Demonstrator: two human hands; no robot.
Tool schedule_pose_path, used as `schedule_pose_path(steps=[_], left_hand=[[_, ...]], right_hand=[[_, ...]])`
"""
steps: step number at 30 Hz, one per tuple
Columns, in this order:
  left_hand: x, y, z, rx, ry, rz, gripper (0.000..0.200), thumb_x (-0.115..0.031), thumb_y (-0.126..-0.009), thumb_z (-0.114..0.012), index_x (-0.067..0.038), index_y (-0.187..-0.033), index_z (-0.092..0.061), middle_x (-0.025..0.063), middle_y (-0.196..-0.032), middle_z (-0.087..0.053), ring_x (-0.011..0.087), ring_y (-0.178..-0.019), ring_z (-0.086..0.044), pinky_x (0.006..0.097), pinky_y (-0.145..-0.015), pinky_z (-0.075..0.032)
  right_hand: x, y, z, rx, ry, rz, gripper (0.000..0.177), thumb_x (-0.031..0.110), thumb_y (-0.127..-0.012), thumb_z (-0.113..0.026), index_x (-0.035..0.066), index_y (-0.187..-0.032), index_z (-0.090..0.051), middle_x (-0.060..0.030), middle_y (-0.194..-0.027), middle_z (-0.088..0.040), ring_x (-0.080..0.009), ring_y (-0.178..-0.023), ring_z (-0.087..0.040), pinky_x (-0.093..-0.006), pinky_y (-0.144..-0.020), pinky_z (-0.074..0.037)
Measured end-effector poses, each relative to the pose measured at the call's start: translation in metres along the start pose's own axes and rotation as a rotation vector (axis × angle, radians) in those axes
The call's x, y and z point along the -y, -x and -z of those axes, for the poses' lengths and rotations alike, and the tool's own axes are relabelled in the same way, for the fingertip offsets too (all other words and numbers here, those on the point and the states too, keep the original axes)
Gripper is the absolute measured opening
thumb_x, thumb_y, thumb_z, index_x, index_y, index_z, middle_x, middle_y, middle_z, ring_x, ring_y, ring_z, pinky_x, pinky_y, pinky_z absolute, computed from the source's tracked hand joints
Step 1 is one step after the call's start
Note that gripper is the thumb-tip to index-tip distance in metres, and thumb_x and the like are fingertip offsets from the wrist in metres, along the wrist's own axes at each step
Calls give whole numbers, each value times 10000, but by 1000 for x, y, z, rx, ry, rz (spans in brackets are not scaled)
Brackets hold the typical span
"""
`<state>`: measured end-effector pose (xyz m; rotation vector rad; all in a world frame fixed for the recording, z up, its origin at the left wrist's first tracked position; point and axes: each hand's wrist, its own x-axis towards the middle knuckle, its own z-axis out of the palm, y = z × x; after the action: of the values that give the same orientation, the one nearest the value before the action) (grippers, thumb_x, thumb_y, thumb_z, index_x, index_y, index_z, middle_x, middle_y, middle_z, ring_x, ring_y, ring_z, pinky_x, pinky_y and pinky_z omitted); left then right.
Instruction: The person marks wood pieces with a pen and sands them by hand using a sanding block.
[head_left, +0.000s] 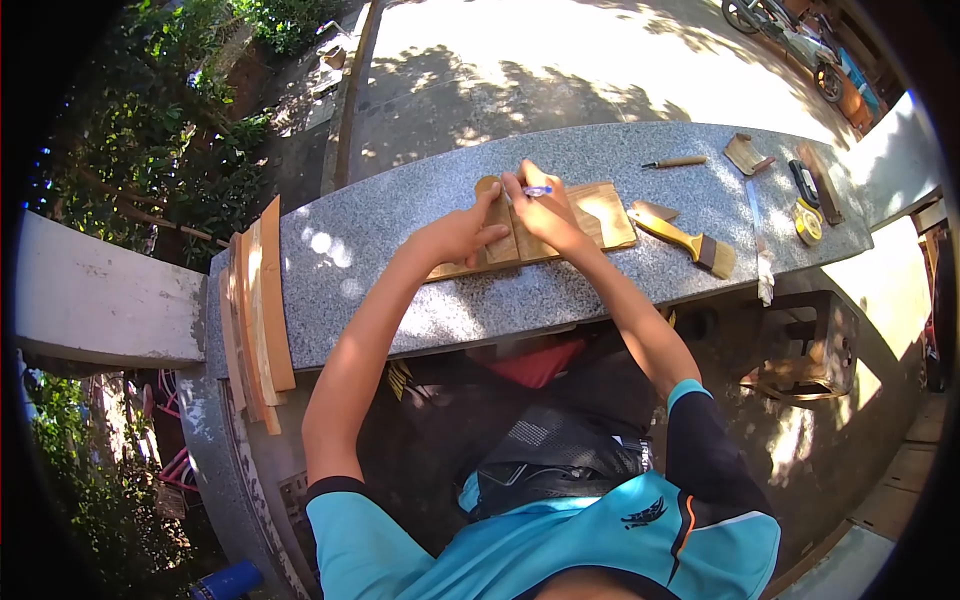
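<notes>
A flat wooden board lies on the grey speckled stone countertop, and a line crosses its middle. My left hand holds a narrow wooden strip down across the board, thumb and fingers spread over it. Close beside it, my right hand is closed around a pen with a blue part. The pen's tip is hidden by my fingers. Just right of the board lies a paintbrush with a yellow handle, next to a small wooden offcut.
Several wooden strips are stacked at the counter's left end. On the right lie a wooden-handled tool, a yellow tape measure, a black-handled tool and a long thin blade. A crate stands below.
</notes>
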<state>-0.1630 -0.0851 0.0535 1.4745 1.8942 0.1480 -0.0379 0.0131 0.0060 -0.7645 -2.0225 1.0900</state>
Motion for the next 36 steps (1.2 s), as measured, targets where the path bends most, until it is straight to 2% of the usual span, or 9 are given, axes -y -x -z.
schedule_pose_path(steps=[7,12,18,23,28,30,31,34,36], left_hand=[[-4,3,2,19,29,-2,681,-377,-899,-458,-138,-1402,-67,104,-546,-540,226,-505,-560,344,-527,-430],[-3,0,-2,12,11,9,672,-335,-904,-464,-133,-1406,-66,91,-547,-532,188,-473,-543,320,-499,-422],[9,-4,-4,4,26,-33,668,-332,-901,-468,-122,-1403,-80,88,-540,-527,189,-483,-546,325,-498,-425],[-11,4,7,61,10,44,661,-342,-906,-471,-129,-1398,-85,177,-638,-589,283,-593,-599,386,-645,-455],[4,-7,-1,-37,-28,-38,710,-401,-863,-516,-119,-1391,-135,283,-942,-592,374,-813,-612,407,-738,-463],[6,-6,1,-64,15,-66,728,-424,-851,-522,-111,-1389,-145,292,-999,-582,399,-865,-603,411,-763,-463],[3,-4,-2,-77,41,-77,732,-434,-847,-521,-107,-1387,-151,289,-1002,-583,406,-873,-600,411,-771,-462],[13,-17,-18,-323,14,-151,718,-473,-817,-536,-83,-1341,-238,273,-983,-595,439,-885,-583,436,-780,-462],[4,-12,-30,-417,-30,-100,694,-485,-801,-548,-75,-1303,-297,267,-966,-602,448,-886,-577,449,-779,-463]], right_hand=[[21,89,41,331,88,116,244,220,-864,-485,11,-740,-475,-209,-584,-525,-395,-586,-547,-449,-516,-402],[15,19,29,8,62,54,253,221,-871,-489,15,-724,-467,-199,-575,-536,-387,-588,-557,-449,-490,-394],[2,53,-3,-13,90,83,252,220,-854,-506,2,-732,-468,-214,-587,-535,-390,-592,-554,-472,-513,-396],[39,112,55,416,152,19,205,201,-864,-499,23,-763,-483,-177,-591,-544,-359,-575,-548,-415,-509,-397],[20,41,58,-43,-12,64,179,233,-865,-547,59,-826,-554,-146,-613,-522,-327,-590,-549,-390,-536,-409],[-26,13,47,-122,233,390,190,245,-858,-562,56,-843,-560,-143,-666,-515,-316,-647,-564,-401,-555,-419],[-43,10,37,-13,413,204,166,201,-861,-552,36,-878,-566,-134,-785,-514,-284,-738,-536,-368,-627,-425],[-42,14,28,9,661,332,218,280,-852,-523,71,-865,-585,-122,-920,-517,-313,-890,-533,-411,-784,-429],[-38,21,31,-47,586,292,223,281,-848,-524,68,-880,-580,-124,-892,-514,-305,-909,-522,-406,-785,-424]])
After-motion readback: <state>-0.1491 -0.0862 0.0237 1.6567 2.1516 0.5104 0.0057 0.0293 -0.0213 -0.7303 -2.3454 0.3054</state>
